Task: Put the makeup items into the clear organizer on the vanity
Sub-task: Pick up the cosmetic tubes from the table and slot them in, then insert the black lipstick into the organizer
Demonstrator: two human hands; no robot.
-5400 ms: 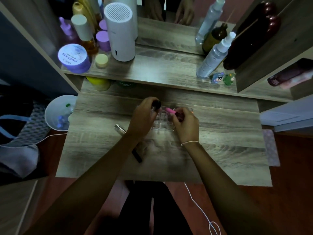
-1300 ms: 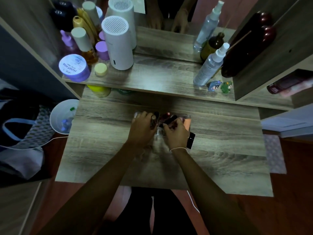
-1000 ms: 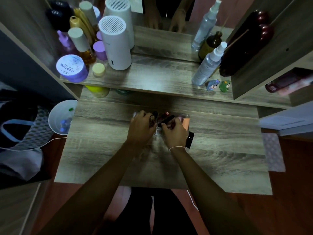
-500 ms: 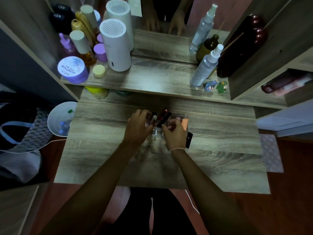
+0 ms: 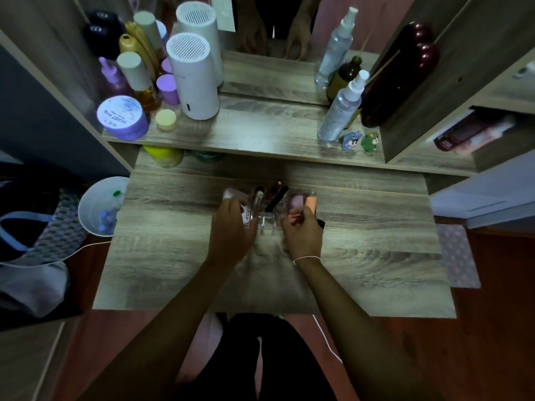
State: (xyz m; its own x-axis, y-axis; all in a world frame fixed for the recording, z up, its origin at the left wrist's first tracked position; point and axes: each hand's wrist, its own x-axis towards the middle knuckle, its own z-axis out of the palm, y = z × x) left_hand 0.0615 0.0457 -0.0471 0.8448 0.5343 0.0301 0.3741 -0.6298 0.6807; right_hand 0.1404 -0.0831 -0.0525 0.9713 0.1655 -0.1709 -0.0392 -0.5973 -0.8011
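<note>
- Clear organizer (image 5: 267, 219): set on the wooden vanity top (image 5: 376, 256), mid-surface, between both hands; compartments partly filled.
- Contents: slim dark tubes (image 5: 276, 195) stood upright and leaning in the middle compartments; a pink sponge (image 5: 296, 201) and an orange sponge (image 5: 311, 204) seen at the right end.
- Left hand (image 5: 231, 227): placed against the organizer's left side, fingers curled round a pale labelled tube (image 5: 246, 211).
- Right hand (image 5: 304, 230): placed at the organizer's right front corner, fingers bent together; whether anything is clamped cannot be told. A thin band is worn at the wrist.
- Dark flat item (image 5: 320, 224): partly hidden just right of the right hand, on the vanity top.
- Upper shelf (image 5: 260, 131): white cylindrical device (image 5: 192, 79), purple jar (image 5: 121, 117), spray bottle (image 5: 343, 108), two small figurines (image 5: 360, 140).
- White bin (image 5: 92, 206): stood left of the vanity.
</note>
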